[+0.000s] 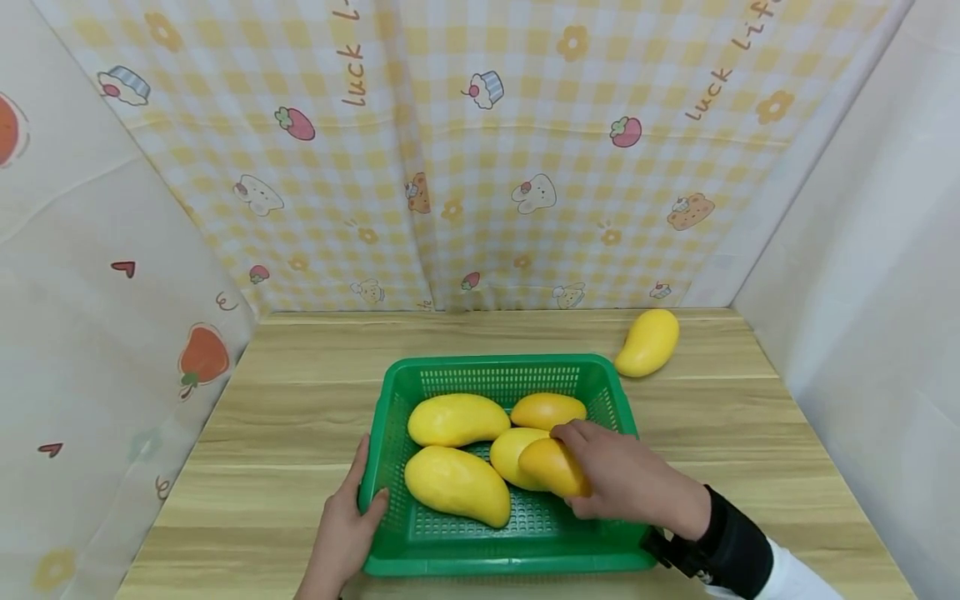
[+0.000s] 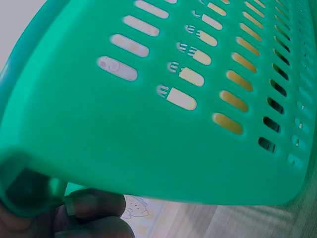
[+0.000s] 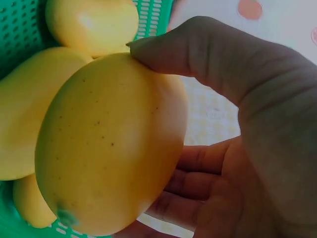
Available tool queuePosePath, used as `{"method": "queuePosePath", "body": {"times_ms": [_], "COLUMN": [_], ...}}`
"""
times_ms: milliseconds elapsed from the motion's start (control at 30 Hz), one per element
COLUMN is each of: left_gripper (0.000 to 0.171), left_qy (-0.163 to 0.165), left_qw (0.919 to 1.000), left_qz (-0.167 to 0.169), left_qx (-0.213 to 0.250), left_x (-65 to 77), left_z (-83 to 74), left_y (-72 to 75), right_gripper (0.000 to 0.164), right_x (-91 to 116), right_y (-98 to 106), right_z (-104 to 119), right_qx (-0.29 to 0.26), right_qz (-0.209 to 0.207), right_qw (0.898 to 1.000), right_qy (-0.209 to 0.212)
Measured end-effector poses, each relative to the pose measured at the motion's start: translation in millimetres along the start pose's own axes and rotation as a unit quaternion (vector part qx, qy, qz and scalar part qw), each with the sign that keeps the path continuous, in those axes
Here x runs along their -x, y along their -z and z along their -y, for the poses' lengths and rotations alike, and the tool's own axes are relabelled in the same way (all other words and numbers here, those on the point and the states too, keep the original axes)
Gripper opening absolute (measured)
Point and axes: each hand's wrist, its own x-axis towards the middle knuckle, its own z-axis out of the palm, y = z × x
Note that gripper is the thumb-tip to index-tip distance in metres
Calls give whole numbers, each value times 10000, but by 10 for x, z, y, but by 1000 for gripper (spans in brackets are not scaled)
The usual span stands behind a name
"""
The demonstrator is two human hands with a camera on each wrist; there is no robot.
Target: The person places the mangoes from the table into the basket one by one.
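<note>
A green plastic basket (image 1: 510, 565) with perforated walls stands on the table. My left hand (image 1: 348, 517) grips its left rim, thumb on top; in the left wrist view the fingers (image 2: 94, 208) curl under that rim. My right hand (image 1: 618, 471) holds an orange-yellow mango (image 1: 553, 467) over the right part of the basket, with the thumb on one side and fingers on the other in the right wrist view. Below and beside it lie a yellow mango (image 1: 513, 454), an orange-yellow mango (image 1: 547, 411) and two larger yellow mangoes, one at the back (image 1: 457, 419) and one in front (image 1: 457, 486).
Another yellow mango (image 1: 648, 343) lies on the wood-grain table (image 1: 292, 392) outside the basket's back right corner. A checked cloth (image 1: 480, 167) hangs behind, and pale cloths close off the left and right sides.
</note>
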Motion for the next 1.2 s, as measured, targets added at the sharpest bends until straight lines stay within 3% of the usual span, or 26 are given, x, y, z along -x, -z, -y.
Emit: {"method": "queuePosePath", "body": {"times_ms": [167,733,1200], "left_gripper": [73,73,74], "left_qy": [-17,2,-37], "left_qw": [10000,10000,10000], "left_qz": [-1,20,3], "left_qx": [-13,-25,-22], "left_x": [3,7,2], "left_z": [-11,-10,-5], "left_y": [1,5,0], "right_gripper": [64,66,67], "right_x": [-27,-37,-33], "right_y": [-23,-136,-175], "right_z": [11,47,63], "right_qx": [-31,-118,3], "right_qz": [235,1439,1758], "right_qw": [9993,9883,9820], "right_qy": [276,500,684]}}
